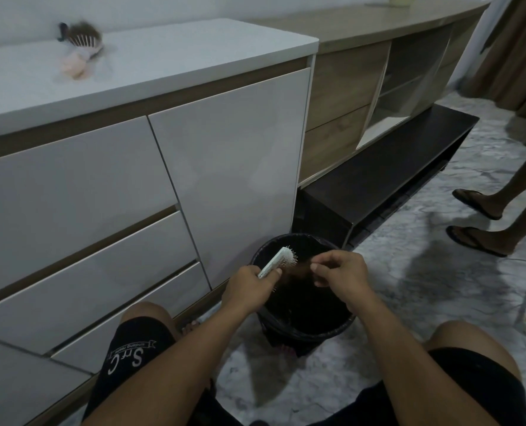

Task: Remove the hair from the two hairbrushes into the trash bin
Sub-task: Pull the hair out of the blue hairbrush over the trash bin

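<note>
I see a long white cabinet (132,179) filling the left of the view, its counter (151,66) running along the top, and a marble-patterned floor (424,287) spreading out to the right. Against the foot of the cabinet, between my knees, stands the trash bin (304,327), black and lined with a black bag. Both my hands are over its open mouth. My left hand (249,287) has its fingers closed tight around the handle of a white hairbrush (278,261), whose bristled head tilts up and away from me above the bin. My right hand (338,270) is just beside the brush head, its fingers pinched together on a clump of reddish-brown hair (298,269) that stretches from the bristles. The second hairbrush (83,38) lies far off on the counter near the wall, blurred, with a dark mat of hair across its head and a pale pinkish handle.
</note>
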The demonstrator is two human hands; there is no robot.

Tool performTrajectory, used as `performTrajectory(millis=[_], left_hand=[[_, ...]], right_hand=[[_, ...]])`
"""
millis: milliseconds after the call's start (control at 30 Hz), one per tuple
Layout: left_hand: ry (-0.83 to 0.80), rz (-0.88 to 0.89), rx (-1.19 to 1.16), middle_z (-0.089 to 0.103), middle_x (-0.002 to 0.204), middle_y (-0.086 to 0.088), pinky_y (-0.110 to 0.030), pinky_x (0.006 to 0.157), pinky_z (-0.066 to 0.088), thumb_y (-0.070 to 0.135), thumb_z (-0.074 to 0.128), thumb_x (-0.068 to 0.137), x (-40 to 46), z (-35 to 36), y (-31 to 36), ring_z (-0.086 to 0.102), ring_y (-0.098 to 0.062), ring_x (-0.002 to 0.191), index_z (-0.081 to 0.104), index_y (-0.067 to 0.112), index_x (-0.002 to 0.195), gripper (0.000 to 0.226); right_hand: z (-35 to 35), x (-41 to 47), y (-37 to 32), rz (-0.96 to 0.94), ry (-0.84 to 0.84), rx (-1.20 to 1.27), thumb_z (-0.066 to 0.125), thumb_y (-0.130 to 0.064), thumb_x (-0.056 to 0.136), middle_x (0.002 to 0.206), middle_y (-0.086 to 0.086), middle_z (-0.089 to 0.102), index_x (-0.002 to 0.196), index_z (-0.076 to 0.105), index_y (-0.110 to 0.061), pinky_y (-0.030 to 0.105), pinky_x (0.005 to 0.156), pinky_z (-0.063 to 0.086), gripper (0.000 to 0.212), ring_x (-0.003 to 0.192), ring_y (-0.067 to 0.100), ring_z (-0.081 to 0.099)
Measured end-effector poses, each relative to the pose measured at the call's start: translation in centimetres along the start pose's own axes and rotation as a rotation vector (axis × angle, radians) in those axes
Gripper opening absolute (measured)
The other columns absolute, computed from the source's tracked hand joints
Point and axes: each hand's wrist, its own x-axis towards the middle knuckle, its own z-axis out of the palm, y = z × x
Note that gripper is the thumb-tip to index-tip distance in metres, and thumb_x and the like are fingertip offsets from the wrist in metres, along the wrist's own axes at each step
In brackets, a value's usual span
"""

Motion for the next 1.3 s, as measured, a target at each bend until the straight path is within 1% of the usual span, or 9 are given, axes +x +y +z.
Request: performTrajectory(millis=[133,267,433,567,767,900,1000,1167,1300], left_hand=[[-0.013,-0.001,0.0,0.063,0.06,-0.004,-0.039,0.066,0.058,0.064,0.057,0.074,0.1,0.3,0.6,0.069,-0.033,0.065,0.058,0.016,0.062,0.049],[-0.08,-0.033,-0.061,0.065,0.062,-0.006,-0.033,0.052,0.051,0.058,0.06,0.072,0.0,0.5,1.3,0.064,-0.026,0.051,0.061,0.016,0.067,0.042],[-0.108,-0.03,-0.07,0.062,0.058,-0.005,-0.031,0.048,0.049,0.057,0.062,0.069,0.1,0.7,1.3,0.063,-0.028,0.048,0.064,0.015,0.072,0.041],[-0.051,-0.01,-0.017,0.059,0.056,-0.003,-0.039,0.062,0.056,0.06,0.06,0.07,0.4,0.3,0.6,0.065,-0.03,0.058,0.059,0.015,0.063,0.046],[-0.048,0.018,0.069,0.061,0.058,-0.004,-0.04,0.065,0.058,0.062,0.057,0.073,0.6,-0.1,0.4,0.069,-0.032,0.064,0.062,0.015,0.069,0.048],[-0.048,0.028,0.126,0.063,0.066,-0.005,-0.038,0.063,0.057,0.058,0.056,0.077,0.5,-0.1,0.7,0.067,-0.031,0.066,0.062,0.016,0.073,0.043],[-0.03,-0.021,0.168,0.057,0.058,-0.002,-0.028,0.055,0.045,0.05,0.057,0.086,0.8,-1.2,-0.9,0.063,-0.025,0.059,0.067,0.012,0.08,0.04],[-0.042,-0.072,0.176,0.057,0.051,-0.002,-0.025,0.049,0.048,0.05,0.058,0.086,1.0,-2.5,-2.4,0.059,-0.02,0.039,0.057,0.015,0.065,0.041],[-0.021,-0.094,0.124,0.066,0.06,-0.006,-0.033,0.056,0.057,0.055,0.058,0.081,1.6,-2.3,-2.1,0.064,-0.022,0.045,0.069,0.011,0.079,0.045]], right_hand=[[0.4,-0.4,0.0,-0.061,-0.049,-0.037,0.074,-0.011,0.082,0.09,0.006,0.07,0.088,0.069,-0.023,0.032,0.057,0.061,0.015,0.073,0.019,0.069],[0.8,-0.9,0.5,-0.152,-0.211,-0.132,0.081,-0.017,0.076,0.104,0.001,0.068,0.116,0.068,-0.025,0.021,0.051,0.054,0.042,0.087,0.015,0.07],[0.9,-0.6,0.7,-0.161,-0.156,-0.268,0.073,-0.011,0.084,0.077,-0.007,0.069,0.091,0.076,-0.027,0.016,0.052,0.049,0.017,0.065,0.007,0.065],[0.1,0.3,0.9,-0.125,-0.036,-0.296,0.074,-0.011,0.082,0.062,-0.009,0.064,0.07,0.069,-0.036,0.029,0.064,0.054,0.029,0.059,0.011,0.062],[-0.2,0.7,0.7,-0.106,0.094,-0.311,0.072,-0.01,0.082,0.062,-0.012,0.063,0.065,0.066,-0.039,0.036,0.076,0.058,0.034,0.063,0.013,0.061],[-0.7,1.0,0.2,-0.085,0.285,-0.351,0.067,-0.01,0.086,0.087,0.002,0.074,0.089,0.079,-0.021,0.023,0.079,0.047,0.016,0.084,0.018,0.065],[-3.0,2.0,-0.3,-0.032,0.426,-0.317,0.066,-0.012,0.087,0.091,0.004,0.074,0.095,0.078,-0.016,0.026,0.081,0.049,0.015,0.089,0.021,0.067],[-4.8,3.3,-0.2,0.048,0.382,-0.213,0.07,-0.009,0.086,0.077,0.006,0.072,0.091,0.077,-0.013,0.031,0.065,0.059,0.009,0.063,0.018,0.068],[-4.0,4.1,1.1,0.098,0.377,-0.331,0.07,-0.013,0.084,0.084,0.009,0.074,0.089,0.078,-0.016,0.039,0.081,0.059,0.01,0.079,0.029,0.071]])
